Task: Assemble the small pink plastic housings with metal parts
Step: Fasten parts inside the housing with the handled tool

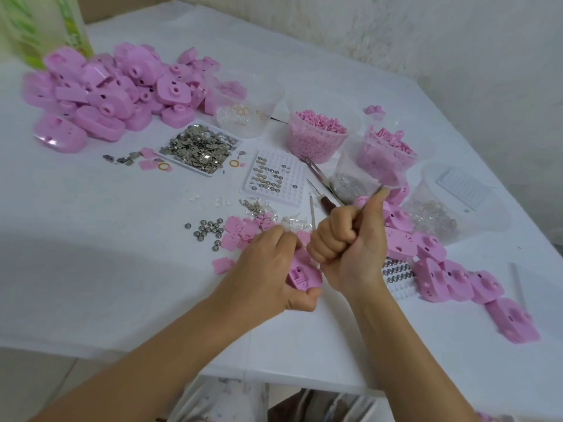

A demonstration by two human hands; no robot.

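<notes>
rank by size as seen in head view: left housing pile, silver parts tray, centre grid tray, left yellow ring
1. left housing pile
2. silver parts tray, centre grid tray: about alike
3. left yellow ring

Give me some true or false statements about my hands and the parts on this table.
The left hand holds a pink housing. True.
The right hand lies flat and empty. False: it grips a thin metal tool in a fist.
A pile of pink housings sits at the far left. True.
The shallow tray near that pile holds pink beads. False: it holds silvery metal pieces.
</notes>
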